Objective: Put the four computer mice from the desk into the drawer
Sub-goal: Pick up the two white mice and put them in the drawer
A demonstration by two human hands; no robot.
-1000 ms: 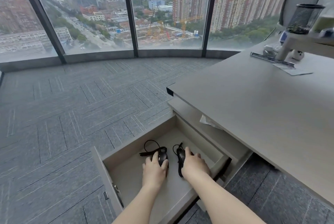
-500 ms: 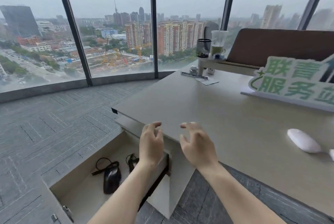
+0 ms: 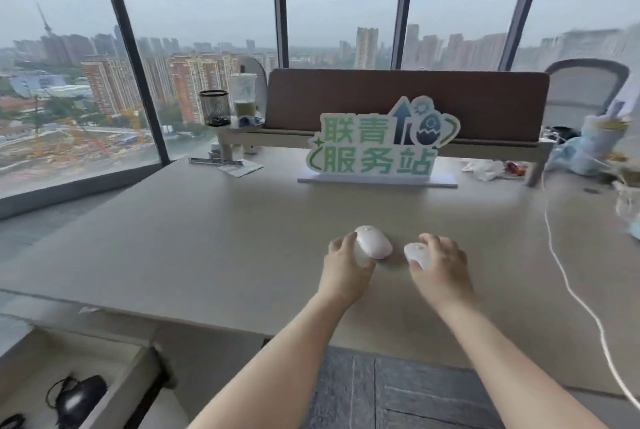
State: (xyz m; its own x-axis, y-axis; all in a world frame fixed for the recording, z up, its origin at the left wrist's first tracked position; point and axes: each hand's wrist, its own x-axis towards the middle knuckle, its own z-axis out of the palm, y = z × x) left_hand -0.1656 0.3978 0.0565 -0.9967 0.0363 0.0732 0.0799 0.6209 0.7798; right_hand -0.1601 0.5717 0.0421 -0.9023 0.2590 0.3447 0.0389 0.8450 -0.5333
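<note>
Two white mice lie side by side on the beige desk [image 3: 207, 238]. My left hand [image 3: 346, 269] curls round the left white mouse [image 3: 375, 243], fingers on its left flank and thumb at its near end. My right hand [image 3: 443, 266] covers the smaller right white mouse [image 3: 415, 252], with only that mouse's left part showing. Both mice rest on the desktop. At the bottom left the drawer [image 3: 135, 369] stands open with a black corded mouse [image 3: 81, 397] inside. A bit of black cable shows at the frame's corner.
A green and white sign [image 3: 377, 148] stands behind the mice. A white cable [image 3: 568, 276] runs down the desk's right side. At the back are a mesh pen cup [image 3: 215, 112], a drink cup [image 3: 244, 99], papers [image 3: 239, 167] and clutter [image 3: 595, 151].
My hands let go of the black mice in the drawer, rose over the desk edge and came down onto the two white mice. The view swung up and right.
</note>
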